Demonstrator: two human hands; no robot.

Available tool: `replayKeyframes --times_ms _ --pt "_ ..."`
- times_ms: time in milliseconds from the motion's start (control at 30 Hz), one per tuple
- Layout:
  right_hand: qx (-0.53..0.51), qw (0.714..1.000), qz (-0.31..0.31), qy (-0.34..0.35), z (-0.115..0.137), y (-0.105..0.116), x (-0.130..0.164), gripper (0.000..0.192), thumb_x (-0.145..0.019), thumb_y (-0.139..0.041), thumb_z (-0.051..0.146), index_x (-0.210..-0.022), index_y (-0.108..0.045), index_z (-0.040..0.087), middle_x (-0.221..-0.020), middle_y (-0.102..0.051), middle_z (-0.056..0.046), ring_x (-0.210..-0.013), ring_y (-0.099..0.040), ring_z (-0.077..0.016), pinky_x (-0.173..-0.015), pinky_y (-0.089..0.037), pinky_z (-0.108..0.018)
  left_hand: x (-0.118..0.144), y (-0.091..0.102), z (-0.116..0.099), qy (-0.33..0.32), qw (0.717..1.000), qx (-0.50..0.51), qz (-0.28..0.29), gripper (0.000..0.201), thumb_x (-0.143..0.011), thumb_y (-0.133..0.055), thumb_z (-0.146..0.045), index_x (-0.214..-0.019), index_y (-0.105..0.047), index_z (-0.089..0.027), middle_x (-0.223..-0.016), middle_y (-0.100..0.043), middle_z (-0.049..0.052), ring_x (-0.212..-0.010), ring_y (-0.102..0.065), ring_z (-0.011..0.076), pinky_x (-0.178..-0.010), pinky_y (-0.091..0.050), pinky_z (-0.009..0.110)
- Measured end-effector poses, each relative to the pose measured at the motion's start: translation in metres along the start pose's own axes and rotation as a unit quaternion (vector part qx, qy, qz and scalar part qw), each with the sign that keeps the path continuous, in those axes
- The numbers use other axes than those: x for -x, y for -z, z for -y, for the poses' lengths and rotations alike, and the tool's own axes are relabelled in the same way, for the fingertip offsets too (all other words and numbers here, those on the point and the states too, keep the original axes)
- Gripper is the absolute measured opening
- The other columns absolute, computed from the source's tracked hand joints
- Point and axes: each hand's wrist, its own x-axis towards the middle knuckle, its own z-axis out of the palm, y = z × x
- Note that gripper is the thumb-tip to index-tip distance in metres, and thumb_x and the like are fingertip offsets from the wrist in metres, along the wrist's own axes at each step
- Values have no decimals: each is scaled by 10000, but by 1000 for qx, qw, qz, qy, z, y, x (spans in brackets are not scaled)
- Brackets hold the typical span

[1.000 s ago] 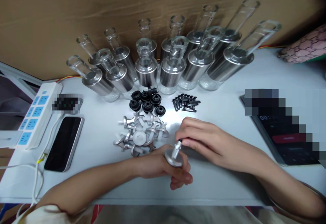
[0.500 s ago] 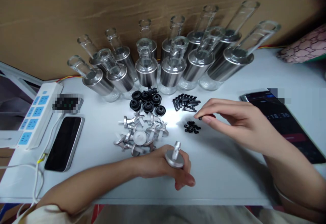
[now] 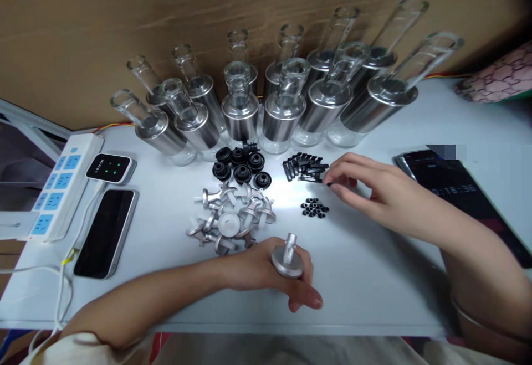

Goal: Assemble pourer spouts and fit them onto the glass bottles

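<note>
White plastic marks the far left: a power strip (image 3: 58, 188) lies at the worktop (image 3: 374, 287) edge, well to the left of your fingers. Next to it sit a small black device with green lights (image 3: 108, 167) and a dark phone (image 3: 106, 232) lying flat.

Your left hand (image 3: 266, 271) rests on the worktop near its front edge. Its fingers are closed around a silver metal cap (image 3: 286, 260), disc down and stem tilted up and to the right. Just beyond those fingers is a heap of silver caps (image 3: 230, 218), and beyond that a cluster of black round gaskets (image 3: 241, 166). Behind everything, against the brown board, stands a row of glass bottles with metal collars (image 3: 274, 104).

To the right of your left fingers, between your two hands, lies a little pile of tiny black rings (image 3: 315, 209). Your right hand (image 3: 369, 188) reaches over the worktop; its fingers are pinched together just beside the bunch of black stick-shaped parts (image 3: 305, 167), at its right end. Whether they hold a piece, you cannot tell from here.

Farther right, past your right forearm, a second phone (image 3: 461, 188) lies with its screen lit.
</note>
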Motion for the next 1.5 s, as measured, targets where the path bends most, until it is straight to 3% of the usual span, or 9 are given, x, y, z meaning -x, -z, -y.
replayKeyframes --times_ms 133,267,967,1300,1500 --pt "-20 998 55 -4 1 -2 -1 175 -835 -467 261 -857 -616 172 -754 -623 -58 -646 -575 -173 -610 -452 -301 -1 0 0 -1 1000 6 0 290 -691 -824 -341 -625 -616 -151 -573 -605 -33 -572 -546 82 -611 -427 245" --pt "-27 996 88 -12 0 -5 -1 176 -813 -470 253 -849 -620 167 -747 -637 -62 -636 -585 -172 -618 -462 -305 0 0 1 -4 1000 15 -2 291 -700 -819 -343 -631 -615 -148 -587 -610 -32 -571 -554 74 -612 -431 235" --pt "9 997 77 10 -7 -7 1 216 -786 -466 151 -884 -655 187 -757 -662 -67 -649 -621 -193 -612 -507 -342 -1 -1 -2 -2 1000 12 -4 311 -688 -824 -361 -620 -607 -150 -584 -610 -41 -573 -551 73 -607 -433 235" --pt "-4 993 120 -10 -10 -5 4 141 -813 -528 241 -839 -660 198 -745 -663 -63 -637 -609 -206 -603 -502 -358 -1 -1 -1 -4 1000 30 -5 318 -675 -833 -374 -636 -603 -157 -574 -613 -57 -538 -545 66 -717 -468 276" --pt "-6 992 128 -16 -7 -7 3 109 -799 -582 257 -845 -657 194 -753 -656 -53 -646 -599 -191 -613 -490 -332 -1 -2 -2 2 1000 22 -10 343 -656 -840 -391 -621 -593 -155 -587 -620 -48 -542 -555 69 -634 -458 245"
